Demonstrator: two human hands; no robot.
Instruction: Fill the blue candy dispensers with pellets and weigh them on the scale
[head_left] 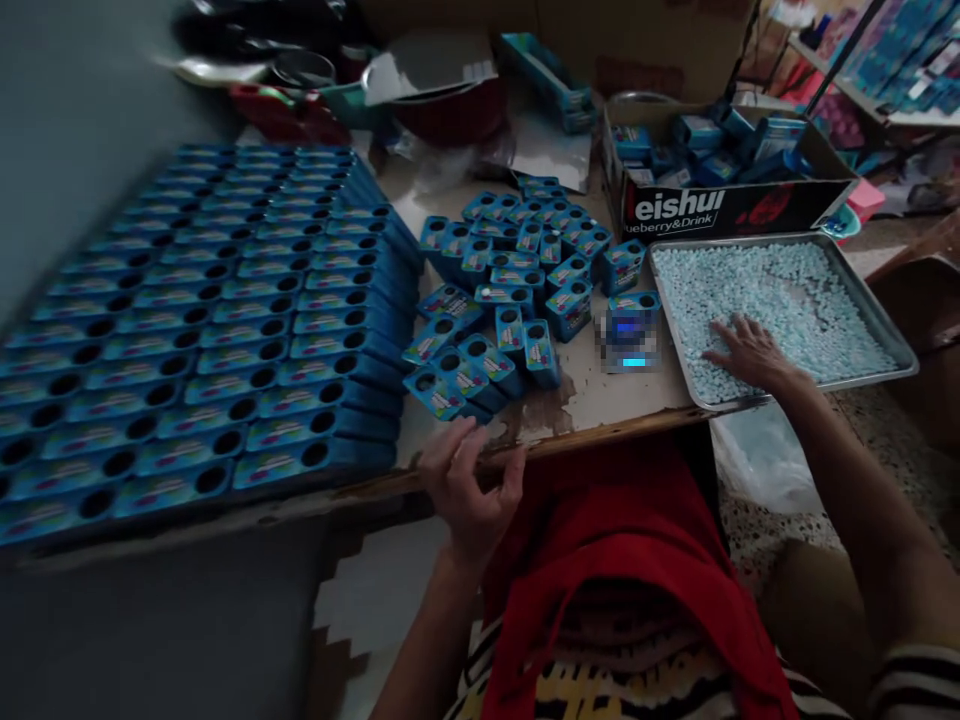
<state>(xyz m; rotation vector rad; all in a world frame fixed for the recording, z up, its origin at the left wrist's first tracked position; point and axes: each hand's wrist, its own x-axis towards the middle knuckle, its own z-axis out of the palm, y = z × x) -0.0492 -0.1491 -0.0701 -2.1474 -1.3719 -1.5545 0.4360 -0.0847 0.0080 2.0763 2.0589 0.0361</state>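
My right hand (pixel 750 352) lies with spread fingers on the small pale-blue pellets (pixel 810 300), which cover much of a shallow metal tray (pixel 907 362). At the table's front edge, my left hand (pixel 471 478) is raised with its fingers apart and nothing in them. Just beyond its fingertips stands a cluster of small blue boxes (pixel 480 365), each with a round dark hole in its top. One blue box (pixel 634 302) stands by itself near the tray's left side, its front blurred out.
Long rows of blue boxes (pixel 255 330) fill the table's left side. Behind the tray, a black-printed carton (pixel 727 205) holds more blue boxes. Bowls and a red basin (pixel 450 115) sit at the back. A clear plastic bag (pixel 765 460) hangs below the tray.
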